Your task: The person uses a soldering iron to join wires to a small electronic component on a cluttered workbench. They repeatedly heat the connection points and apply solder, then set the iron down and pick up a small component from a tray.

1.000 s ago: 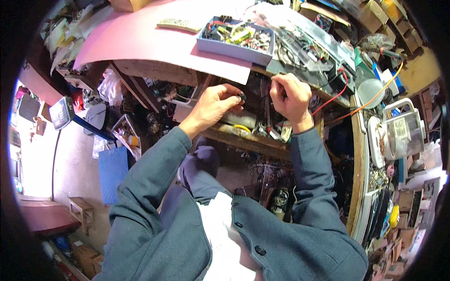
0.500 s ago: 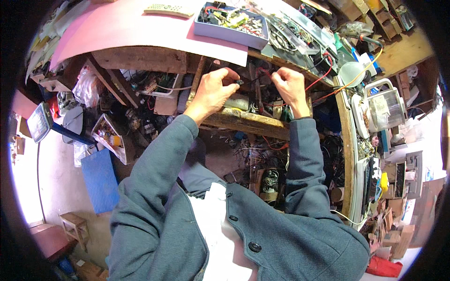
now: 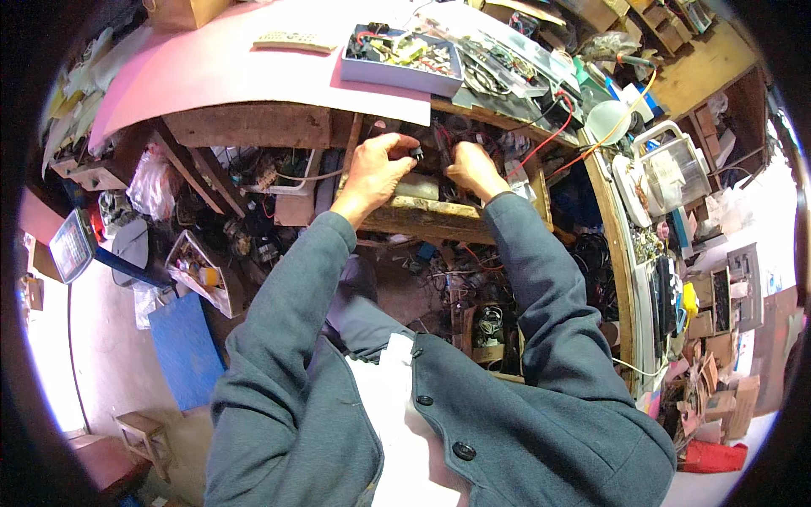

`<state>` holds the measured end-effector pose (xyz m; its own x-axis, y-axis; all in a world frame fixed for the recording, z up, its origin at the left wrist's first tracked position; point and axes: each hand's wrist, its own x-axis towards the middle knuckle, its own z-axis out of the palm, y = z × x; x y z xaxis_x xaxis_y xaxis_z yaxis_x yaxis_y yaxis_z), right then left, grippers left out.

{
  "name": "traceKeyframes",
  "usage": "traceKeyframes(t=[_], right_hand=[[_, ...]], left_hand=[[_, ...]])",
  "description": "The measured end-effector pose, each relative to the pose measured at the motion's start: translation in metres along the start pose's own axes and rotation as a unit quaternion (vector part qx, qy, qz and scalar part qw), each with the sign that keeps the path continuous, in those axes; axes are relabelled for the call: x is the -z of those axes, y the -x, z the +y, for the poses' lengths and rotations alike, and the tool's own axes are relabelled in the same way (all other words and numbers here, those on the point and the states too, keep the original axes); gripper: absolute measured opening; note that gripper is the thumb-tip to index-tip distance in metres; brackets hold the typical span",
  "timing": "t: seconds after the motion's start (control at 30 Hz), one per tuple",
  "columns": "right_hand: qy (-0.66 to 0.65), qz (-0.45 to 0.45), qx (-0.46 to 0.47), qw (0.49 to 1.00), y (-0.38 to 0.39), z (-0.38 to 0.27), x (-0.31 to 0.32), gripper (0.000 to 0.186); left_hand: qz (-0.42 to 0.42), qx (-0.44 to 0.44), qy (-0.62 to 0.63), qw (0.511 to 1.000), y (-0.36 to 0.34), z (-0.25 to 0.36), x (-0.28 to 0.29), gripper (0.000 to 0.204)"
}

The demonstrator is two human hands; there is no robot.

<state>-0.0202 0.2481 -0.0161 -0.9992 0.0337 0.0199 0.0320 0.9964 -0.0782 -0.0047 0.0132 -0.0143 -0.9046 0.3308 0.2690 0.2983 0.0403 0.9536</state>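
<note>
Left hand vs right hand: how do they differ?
Left hand points toward its right, right hand toward its left. Left hand pinches a small dark part between thumb and fingers; right hand is curled, and whether it holds anything can't be told. Both are bare, over the wooden drawer.

No words or numbers can be read with certainty. A pale label is seen on the side of the clear jug at the right, but its print is too small to be made out. On the pale remote control, which is laid on the pink sheet covering the bench, rows of buttons are shown, their markings too fine to be told. Keypad markings on the grey panel, held up on a blue post at the left, are likewise blurred.
</note>
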Motion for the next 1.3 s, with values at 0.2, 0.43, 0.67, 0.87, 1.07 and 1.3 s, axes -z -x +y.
traceKeyframes(t=[0.2,0.43,0.67,0.87,1.07,1.3], right_hand=[[-0.174,0.005,-0.016,0.985,0.024,0.009,0.029,0.030],[-0.414,0.055,0.015,0.908,0.056,0.026,0.023,0.019],[-0.290,0.089,0.082,0.949,0.052,0.024,0.007,0.024],[-0.323,0.114,0.048,0.938,0.057,0.023,0.019,0.024],[-0.790,0.103,-0.051,0.602,0.054,0.034,0.034,0.020],[-0.871,0.047,0.058,0.486,0.069,0.019,0.026,0.028]], left_hand=[[-0.017,-0.032,-0.019,0.999,0.001,0.000,0.002,0.029],[-0.041,0.005,0.054,0.998,0.000,-0.001,0.003,0.030],[-0.068,0.031,0.050,0.996,0.001,-0.001,0.004,0.029],[-0.057,0.007,0.082,0.995,0.001,0.001,0.002,0.030],[-0.063,0.020,0.095,0.993,0.000,0.003,0.005,0.031],[-0.075,0.006,0.042,0.996,-0.003,0.003,0.000,0.031]])
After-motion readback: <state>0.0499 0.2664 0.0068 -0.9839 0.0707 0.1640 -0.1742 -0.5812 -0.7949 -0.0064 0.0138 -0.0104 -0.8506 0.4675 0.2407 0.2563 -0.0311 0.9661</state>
